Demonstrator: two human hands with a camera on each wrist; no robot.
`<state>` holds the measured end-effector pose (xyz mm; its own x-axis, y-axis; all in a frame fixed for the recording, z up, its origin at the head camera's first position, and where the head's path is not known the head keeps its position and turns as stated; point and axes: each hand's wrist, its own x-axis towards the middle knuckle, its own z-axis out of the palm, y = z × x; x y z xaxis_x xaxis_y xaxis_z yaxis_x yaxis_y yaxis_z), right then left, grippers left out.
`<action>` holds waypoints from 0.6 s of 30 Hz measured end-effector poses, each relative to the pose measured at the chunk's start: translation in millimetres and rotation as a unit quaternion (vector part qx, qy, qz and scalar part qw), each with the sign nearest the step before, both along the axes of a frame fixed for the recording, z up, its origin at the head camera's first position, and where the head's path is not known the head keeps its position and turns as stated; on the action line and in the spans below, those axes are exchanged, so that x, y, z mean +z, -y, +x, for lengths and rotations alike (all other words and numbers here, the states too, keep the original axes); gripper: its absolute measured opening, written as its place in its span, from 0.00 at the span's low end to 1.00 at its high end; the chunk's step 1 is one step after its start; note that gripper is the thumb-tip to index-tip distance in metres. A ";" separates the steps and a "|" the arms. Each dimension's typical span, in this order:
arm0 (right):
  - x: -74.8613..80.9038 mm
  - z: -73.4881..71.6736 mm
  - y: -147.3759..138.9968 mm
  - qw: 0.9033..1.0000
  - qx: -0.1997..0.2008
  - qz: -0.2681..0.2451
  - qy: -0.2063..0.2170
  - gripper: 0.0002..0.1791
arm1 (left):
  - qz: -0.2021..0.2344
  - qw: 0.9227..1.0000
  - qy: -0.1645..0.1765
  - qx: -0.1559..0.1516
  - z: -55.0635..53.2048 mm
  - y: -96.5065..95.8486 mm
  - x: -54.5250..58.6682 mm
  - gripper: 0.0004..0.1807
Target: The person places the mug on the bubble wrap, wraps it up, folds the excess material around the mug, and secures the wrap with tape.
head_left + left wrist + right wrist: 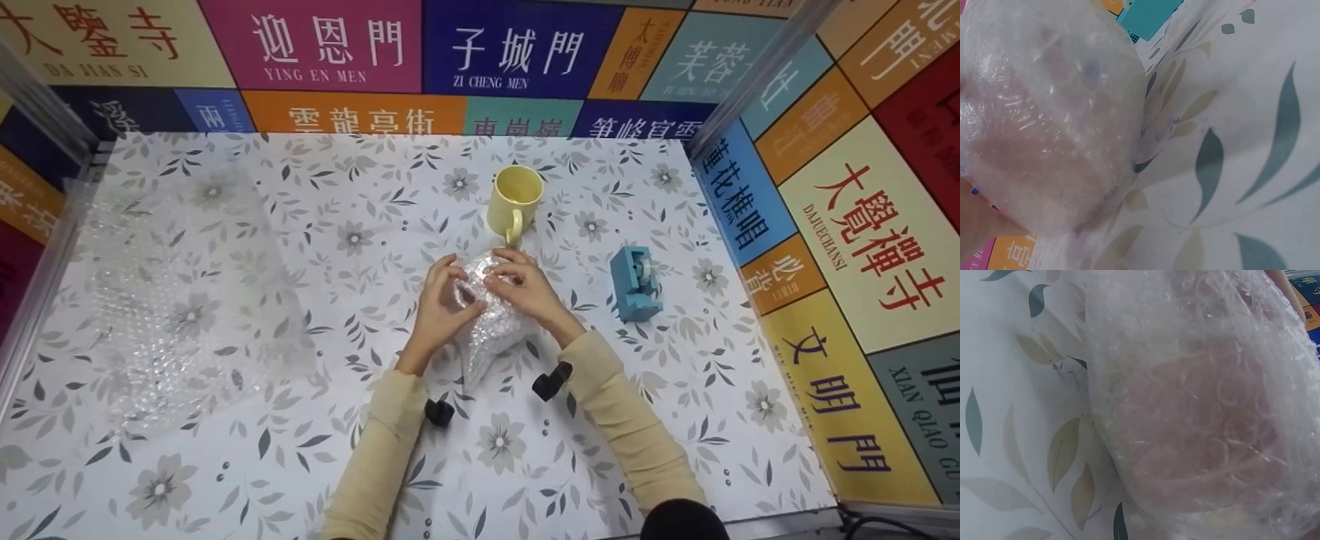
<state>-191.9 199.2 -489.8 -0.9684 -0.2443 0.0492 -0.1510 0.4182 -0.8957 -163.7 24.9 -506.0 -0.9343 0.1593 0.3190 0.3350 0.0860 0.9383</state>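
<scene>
Left hand, right hand grip bubble-wrap bundle, presumably keeping wrap closed; tape dispenser at 3 o'clock, within reach.

A lumpy bundle of clear, glossy bubble wrap sits at the centre of the head view, its folds overlapping and a loose corner tapering towards the bottom of the frame. The left hand holds its upper left, the right hand its upper right.

back wall reads "ying en men", "zi cheng men"; right wall, seemingly, "dajuechansi".
</scene>
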 end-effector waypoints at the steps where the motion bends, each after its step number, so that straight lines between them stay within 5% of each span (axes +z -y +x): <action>1: -0.6 0.5 -0.8 1.000 -0.003 -0.015 0.004 0.12 | -0.007 1.000 -0.001 0.004 -1.5 0.0 -5.5 0.22; 5: -3.2 2.7 -4.1 0.997 -0.018 -0.071 0.014 0.12 | -0.018 0.999 -0.020 0.017 -7.8 -0.5 -27.9 0.28; 10: -5.9 5.3 -10.0 0.985 -0.063 -0.155 0.046 0.17 | -0.015 0.999 -0.017 0.044 -3.1 0.7 -27.2 0.36; 12: -8.2 5.8 -13.2 0.977 -0.069 -0.184 0.085 0.21 | -0.016 0.997 0.027 0.071 1.1 2.4 -26.0 0.38; 14: -11.1 6.7 -16.7 0.968 -0.070 -0.192 0.143 0.24 | -0.013 0.989 0.108 0.097 6.2 4.4 -25.1 0.39; 18: -17.8 9.2 -21.9 0.952 -0.053 -0.180 0.242 0.27 | 0.015 0.959 0.264 0.105 13.7 7.5 -23.6 0.40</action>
